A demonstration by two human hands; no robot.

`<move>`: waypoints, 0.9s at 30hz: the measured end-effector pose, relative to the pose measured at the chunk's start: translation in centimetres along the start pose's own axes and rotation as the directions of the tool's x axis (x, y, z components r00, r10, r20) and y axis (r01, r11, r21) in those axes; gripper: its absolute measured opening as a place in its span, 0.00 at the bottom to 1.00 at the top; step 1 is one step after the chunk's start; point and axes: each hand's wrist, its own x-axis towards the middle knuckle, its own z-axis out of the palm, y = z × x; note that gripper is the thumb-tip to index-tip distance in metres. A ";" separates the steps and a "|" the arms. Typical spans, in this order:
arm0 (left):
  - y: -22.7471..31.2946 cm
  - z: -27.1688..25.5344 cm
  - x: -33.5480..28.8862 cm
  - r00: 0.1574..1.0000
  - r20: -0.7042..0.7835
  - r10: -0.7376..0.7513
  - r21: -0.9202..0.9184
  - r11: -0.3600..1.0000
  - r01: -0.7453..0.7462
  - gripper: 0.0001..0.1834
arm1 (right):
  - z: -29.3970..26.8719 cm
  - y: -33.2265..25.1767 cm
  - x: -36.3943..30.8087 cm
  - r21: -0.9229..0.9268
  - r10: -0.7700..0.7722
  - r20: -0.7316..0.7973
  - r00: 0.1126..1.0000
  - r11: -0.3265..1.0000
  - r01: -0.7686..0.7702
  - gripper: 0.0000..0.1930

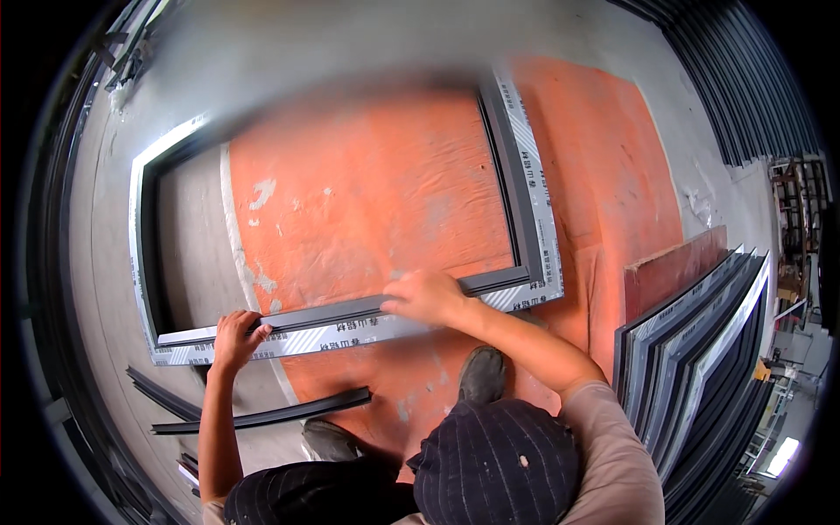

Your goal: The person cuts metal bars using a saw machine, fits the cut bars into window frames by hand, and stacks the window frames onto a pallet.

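Observation:
A large rectangular window frame (pixel 518 188) of dark grey metal lies before me, its outer faces covered in printed white protective film. Along its near side runs a dark grey bar (pixel 337 311). My left hand (pixel 236 339) is closed over this near side close to the left corner, thumb on top. Farther right, my right hand (pixel 429 297) has its fingers curled onto the same bar, nearer the right corner. Whether the bar is a separate strip or part of the frame, I cannot tell. The frame's far side is blurred.
An orange sheet (pixel 604 175) covers part of the grey floor. Loose dark profiles (pixel 271 416) lie beside my left foot. Several filmed frames (pixel 691 324) lean upright at the right, near a reddish board (pixel 674 271). Long dark profiles (pixel 744 79) are stacked at the far right.

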 end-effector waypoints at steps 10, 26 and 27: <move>-2.3 0.6 -1.7 1.000 0.025 -0.010 0.123 0.992 0.007 0.18 | 0.5 -0.4 0.4 -0.032 -0.154 0.049 0.987 0.987 0.155 0.23; 0.8 1.2 -17.6 0.316 -0.750 -0.581 -0.499 0.810 0.308 0.31 | -2.0 -9.0 -3.2 -0.112 -0.411 0.130 0.902 0.898 0.425 0.17; 0.9 3.0 -18.7 0.370 -0.575 -0.730 -0.694 0.674 0.252 0.30 | -0.7 -10.2 -2.6 -0.031 -0.402 0.161 0.901 0.911 0.412 0.17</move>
